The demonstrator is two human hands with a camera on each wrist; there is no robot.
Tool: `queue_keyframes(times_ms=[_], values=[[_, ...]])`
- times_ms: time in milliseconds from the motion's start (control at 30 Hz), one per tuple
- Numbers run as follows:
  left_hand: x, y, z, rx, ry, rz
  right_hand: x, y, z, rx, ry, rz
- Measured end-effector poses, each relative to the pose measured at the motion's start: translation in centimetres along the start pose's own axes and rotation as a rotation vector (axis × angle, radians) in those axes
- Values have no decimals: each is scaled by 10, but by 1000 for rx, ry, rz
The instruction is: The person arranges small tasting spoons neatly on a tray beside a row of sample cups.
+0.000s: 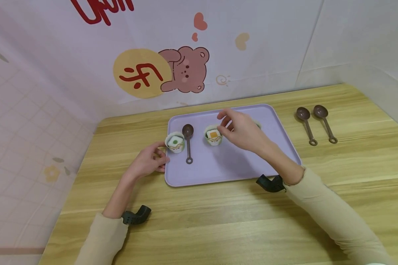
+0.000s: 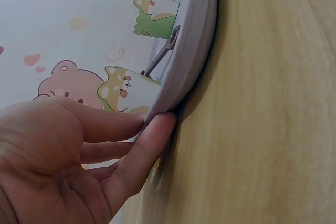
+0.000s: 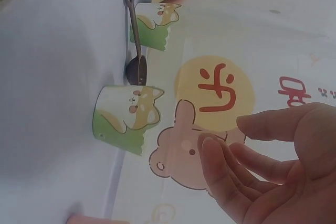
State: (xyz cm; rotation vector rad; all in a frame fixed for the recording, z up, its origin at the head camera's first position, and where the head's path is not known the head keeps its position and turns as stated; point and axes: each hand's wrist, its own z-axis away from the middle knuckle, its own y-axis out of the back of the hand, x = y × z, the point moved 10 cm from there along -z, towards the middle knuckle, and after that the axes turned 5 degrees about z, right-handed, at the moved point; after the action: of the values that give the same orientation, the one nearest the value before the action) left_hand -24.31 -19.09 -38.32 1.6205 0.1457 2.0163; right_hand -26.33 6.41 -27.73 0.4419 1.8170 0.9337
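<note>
On the left rim of a lilac tray [image 1: 199, 176], my left hand [image 1: 147, 161] pinches the edge between thumb and fingers, as the left wrist view shows. Just inside that rim stands a paper cup [image 1: 176, 148] printed with a dog, holding a white piece with a green dot. A brown spoon [image 1: 188, 143] lies beside it, bowl away from me. The middle cup [image 1: 214, 141] holds a white piece with an orange square. My right hand [image 1: 243, 131] hovers by this cup, fingers loosely bent around nothing. Behind that hand a third cup [image 1: 258, 124] is mostly hidden.
Two more brown spoons, a left one [image 1: 304, 117] and a right one [image 1: 323, 117], lie on the wooden table [image 1: 212, 221] right of the tray. A white wall cloth [image 1: 268, 66] with a printed bear rises behind the table.
</note>
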Motion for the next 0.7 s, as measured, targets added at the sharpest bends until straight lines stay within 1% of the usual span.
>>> queue_keyframes(times_ms=[133, 433, 600, 700], values=[[-1, 0, 0, 0, 5, -2, 7, 4, 1, 0, -27, 14], [0, 0, 0, -1, 0, 2, 14, 17, 2, 19, -15, 22], [0, -1, 0, -4, -2, 10, 23, 23, 1, 7, -63, 28], [-1, -1, 0, -6, -1, 10, 28, 28, 1, 23, -81, 34]])
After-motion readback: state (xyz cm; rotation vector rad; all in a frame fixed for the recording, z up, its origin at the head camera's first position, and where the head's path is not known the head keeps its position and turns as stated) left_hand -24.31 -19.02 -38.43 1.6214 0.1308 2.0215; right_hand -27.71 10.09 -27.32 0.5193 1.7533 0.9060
